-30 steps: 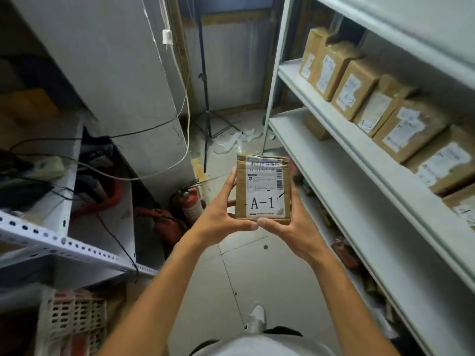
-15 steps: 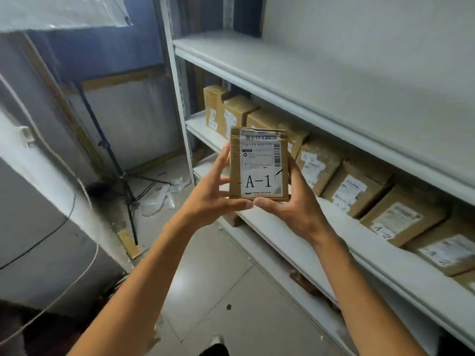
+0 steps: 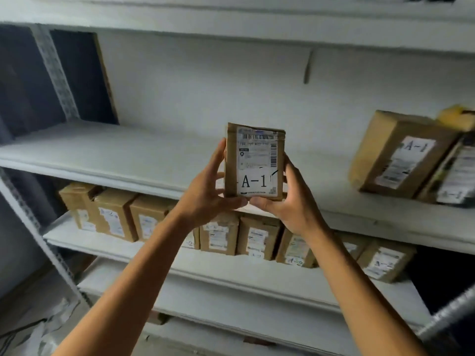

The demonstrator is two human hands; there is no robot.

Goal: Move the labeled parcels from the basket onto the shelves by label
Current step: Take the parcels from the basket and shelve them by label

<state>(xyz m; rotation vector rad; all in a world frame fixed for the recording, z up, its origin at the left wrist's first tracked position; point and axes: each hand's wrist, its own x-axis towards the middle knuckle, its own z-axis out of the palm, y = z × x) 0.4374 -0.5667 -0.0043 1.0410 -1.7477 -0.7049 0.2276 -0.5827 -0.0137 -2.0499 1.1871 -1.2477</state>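
- A-1 parcel is gripped upright, long axis vertical, between left hand and right hand.
- Shelved A-1 parcel sits up-right on upper shelf; right hand is judged nearer.

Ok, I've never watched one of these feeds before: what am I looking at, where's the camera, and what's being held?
No machine here: a person works bare-handed, and the single camera sits on their head, looking forward and down. The left hand and right hand together hold a small brown parcel labelled A-1 upright before a pale shelf. On that shelf, to the right, another A-1 parcel leans. The shelf below carries a row of A-2 parcels.
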